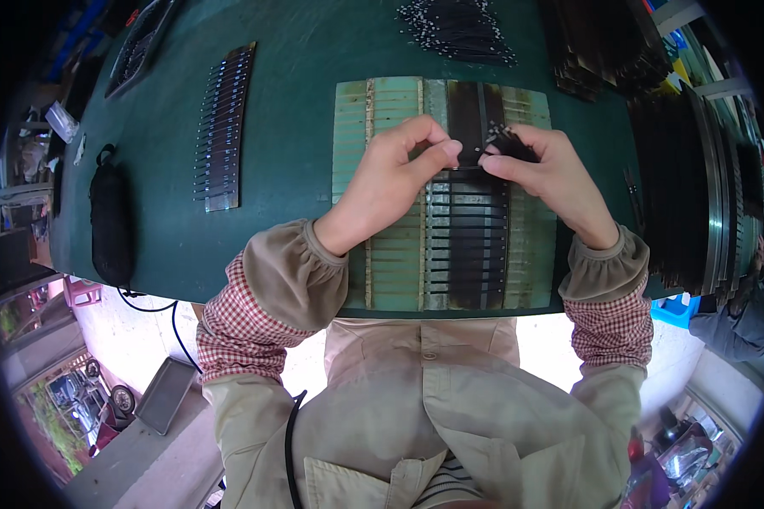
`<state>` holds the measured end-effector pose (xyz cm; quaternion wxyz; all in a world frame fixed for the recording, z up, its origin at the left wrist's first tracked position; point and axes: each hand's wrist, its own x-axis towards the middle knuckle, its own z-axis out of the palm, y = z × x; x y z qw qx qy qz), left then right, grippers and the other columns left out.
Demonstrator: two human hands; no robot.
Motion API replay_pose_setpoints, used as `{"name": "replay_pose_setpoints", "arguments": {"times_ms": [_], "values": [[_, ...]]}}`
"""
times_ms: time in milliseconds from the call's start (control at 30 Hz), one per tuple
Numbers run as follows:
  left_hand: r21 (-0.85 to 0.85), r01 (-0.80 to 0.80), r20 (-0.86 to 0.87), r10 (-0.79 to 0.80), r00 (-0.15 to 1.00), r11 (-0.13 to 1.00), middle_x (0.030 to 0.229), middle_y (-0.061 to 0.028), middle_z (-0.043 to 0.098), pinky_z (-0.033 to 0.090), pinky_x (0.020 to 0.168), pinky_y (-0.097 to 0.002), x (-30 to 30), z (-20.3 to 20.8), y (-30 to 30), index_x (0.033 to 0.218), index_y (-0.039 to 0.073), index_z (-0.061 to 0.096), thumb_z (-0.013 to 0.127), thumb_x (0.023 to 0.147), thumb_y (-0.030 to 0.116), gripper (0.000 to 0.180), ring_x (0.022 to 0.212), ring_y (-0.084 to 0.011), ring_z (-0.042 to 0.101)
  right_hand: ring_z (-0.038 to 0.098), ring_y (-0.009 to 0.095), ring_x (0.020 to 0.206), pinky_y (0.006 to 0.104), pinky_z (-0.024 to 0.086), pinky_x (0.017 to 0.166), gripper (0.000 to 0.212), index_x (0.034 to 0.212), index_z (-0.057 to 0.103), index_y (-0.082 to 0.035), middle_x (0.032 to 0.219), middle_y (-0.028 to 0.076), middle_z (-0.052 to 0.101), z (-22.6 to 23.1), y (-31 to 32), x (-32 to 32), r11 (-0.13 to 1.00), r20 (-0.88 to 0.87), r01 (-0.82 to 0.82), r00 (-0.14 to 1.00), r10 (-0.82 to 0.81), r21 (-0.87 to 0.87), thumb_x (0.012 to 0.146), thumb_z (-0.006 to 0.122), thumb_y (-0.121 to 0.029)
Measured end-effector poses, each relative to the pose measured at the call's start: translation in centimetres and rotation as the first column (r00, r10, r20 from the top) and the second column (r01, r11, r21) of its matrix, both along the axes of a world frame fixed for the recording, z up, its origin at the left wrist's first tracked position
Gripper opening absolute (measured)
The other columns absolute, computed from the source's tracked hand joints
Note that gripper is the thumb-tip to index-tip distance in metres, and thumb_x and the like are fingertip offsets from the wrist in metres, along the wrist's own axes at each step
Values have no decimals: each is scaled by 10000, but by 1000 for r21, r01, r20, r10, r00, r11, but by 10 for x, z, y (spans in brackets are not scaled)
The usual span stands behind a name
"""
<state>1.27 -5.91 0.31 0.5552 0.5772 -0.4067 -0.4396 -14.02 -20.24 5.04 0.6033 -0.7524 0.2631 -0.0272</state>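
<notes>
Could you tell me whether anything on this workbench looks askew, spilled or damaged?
Nothing stands out. The slotted green jig lies square, its black strips sit parallel, and both the left hand and right hand work over it.

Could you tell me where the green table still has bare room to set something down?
Bare green table lies between the narrow slotted strip and the pale slotted jig under both hands, also between strip and black pouch. The right side is crowded with dark stacked racks.
</notes>
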Motion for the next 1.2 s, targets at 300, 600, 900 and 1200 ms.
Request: {"name": "replay_pose_setpoints", "arguments": {"times_ms": [300,600,900,1200], "values": [[-52,-3,218,14,976,999,891,-38,583,417,790,-232,-3,-10,-1,890,9,580,583,898,105,96,865,-102,526,350,-18,538,155,227,461,150,914,651,-33,710,-70,559,-6,-3,3,995,-34,50,998,-47,90,826,676,-151],[-149,-147,474,201,857,978,999,-87,625,415,859,-287,14,-10,9,887,-5,597,593,841,18,51,964,-199,547,538,49,741,214,438,682,178,887,645,34,794,7,643,-25,-19,4,991,-3,123,992,-124,-57,810,681,-123],[-232,-136,588,250,769,963,1067,-115,631,424,920,-341,13,-18,15,926,-7,616,588,824,-4,106,1113,-273,538,551,65,735,233,446,682,200,905,626,54,792,47,652,-42,-19,11,986,68,87,995,-78,-139,801,677,-109],[-250,-143,584,267,766,958,1048,-116,637,425,919,-342,12,-20,14,922,-10,621,581,827,-10,103,1091,-279,554,568,85,723,253,455,669,198,916,610,53,782,89,649,-41,-16,10,972,62,78,996,-66,-222,805,666,-100]]}}
